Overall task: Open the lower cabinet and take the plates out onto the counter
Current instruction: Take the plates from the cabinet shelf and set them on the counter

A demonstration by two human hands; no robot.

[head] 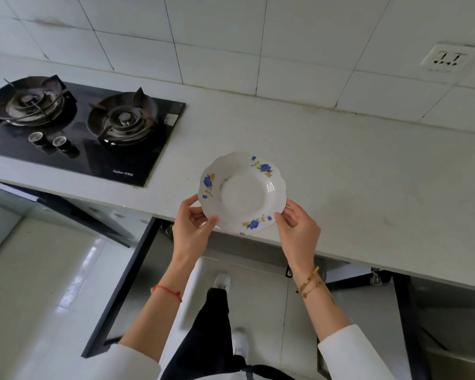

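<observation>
Left hand (194, 223): grip pinching the near-left rim of the plate (242, 192), thumb on the upper face, fingers curled beneath. Right hand (295, 226): same pinch on the near-right rim, thumb tip on top beside a blue flower print, fingers under. Both grips sit on the near half of the rim, so the far half stays free to go down first.

Plate: white, scalloped edge, three blue-and-yellow floral sprays on the rim, shallow well. Held face up, roughly level, over the front part of the bench (340, 187). A second white edge shows under the near-right rim; possibly another plate stacked below, cannot tell. Cannot tell either whether the underside already touches the bench or hangs just above it; judged to be at set-down.

Surroundings: two-burner gas hob (80, 127) set into the bench well to the left, so the drop spot is clear of it. Tiled wall behind with a socket (447, 59) upper right. Below the bench edge, the lower cabinet door (126, 283) stands swung open at left, and another dark door edge shows at right; cabinet interior not visible from here.

Status, judged: cabinet open, this plate out. No other plates visible on the bench.

Risk: plate overlaps the front edge; release only once fully supported.
</observation>
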